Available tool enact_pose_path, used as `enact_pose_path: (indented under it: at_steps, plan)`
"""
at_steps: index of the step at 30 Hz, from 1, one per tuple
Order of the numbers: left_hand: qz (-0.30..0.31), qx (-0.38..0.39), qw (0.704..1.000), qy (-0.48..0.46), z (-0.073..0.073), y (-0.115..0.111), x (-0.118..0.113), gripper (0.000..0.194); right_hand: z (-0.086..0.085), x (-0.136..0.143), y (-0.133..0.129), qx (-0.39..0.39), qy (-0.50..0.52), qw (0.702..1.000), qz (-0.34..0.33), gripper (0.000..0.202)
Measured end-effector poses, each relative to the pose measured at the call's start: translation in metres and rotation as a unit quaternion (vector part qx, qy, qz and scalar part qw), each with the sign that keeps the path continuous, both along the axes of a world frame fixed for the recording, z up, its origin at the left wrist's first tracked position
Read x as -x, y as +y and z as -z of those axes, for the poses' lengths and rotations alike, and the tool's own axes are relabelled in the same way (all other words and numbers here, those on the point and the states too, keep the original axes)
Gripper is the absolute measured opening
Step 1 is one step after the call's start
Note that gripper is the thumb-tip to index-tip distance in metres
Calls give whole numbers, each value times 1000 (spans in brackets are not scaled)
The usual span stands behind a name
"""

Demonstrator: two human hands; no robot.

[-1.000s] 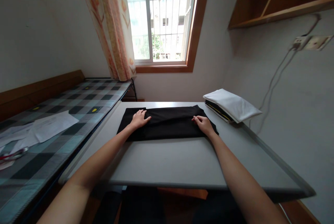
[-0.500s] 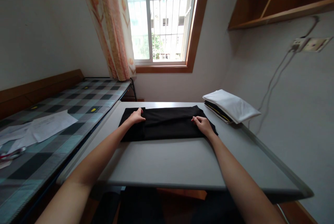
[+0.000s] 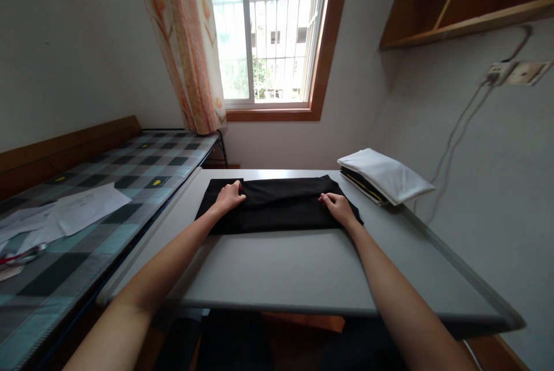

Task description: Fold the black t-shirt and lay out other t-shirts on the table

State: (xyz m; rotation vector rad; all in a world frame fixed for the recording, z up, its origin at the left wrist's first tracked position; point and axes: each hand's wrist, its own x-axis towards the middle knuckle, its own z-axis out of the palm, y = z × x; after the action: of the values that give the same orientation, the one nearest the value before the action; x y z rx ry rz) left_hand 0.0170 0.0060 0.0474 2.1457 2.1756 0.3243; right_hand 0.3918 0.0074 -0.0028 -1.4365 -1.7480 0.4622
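Note:
A black cloth (image 3: 281, 206), folded into a long flat strip, lies across the light table (image 3: 285, 273). My left hand (image 3: 230, 197) is on its left part, fingers bent and thumb pointing right, at the edge of a folded layer; whether it grips the fabric is hard to tell. On the right part rests my right hand (image 3: 336, 206), thumb and fingertips pinched together on the black fabric.
A folded white cloth bundle (image 3: 383, 175) with dark layers sits at the table's back right corner. Left of the table is a bed with a checked cover (image 3: 151, 186) and papers (image 3: 86, 208). A wooden shelf (image 3: 467, 19) hangs upper right.
My left hand has shifted slightly right and nearer on the black cloth, its fingers more curled. My right hand has stayed in place on the cloth.

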Motion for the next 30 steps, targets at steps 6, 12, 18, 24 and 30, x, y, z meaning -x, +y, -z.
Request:
enact_pose_path:
  at_steps: [6,12,18,24,30]
  plan:
    - [-18,-14,1000,-17,-6,1,-7,34,0,0,-1,-5,0,1000,-1,46]
    - [-29,33,999,0,3,1,-13,35,-1,0,-1,-3,-3,1000,0,48]
    - [14,-46,999,2,7,-1,-15,43,0,0,0,-6,-3,1000,-2,50]
    - [58,-17,998,29,28,7,-10,72,1,-1,1,-5,-6,1000,-3,48]
    - [51,56,997,32,37,12,-10,81,2,-1,1,-6,-11,1000,-5,49]
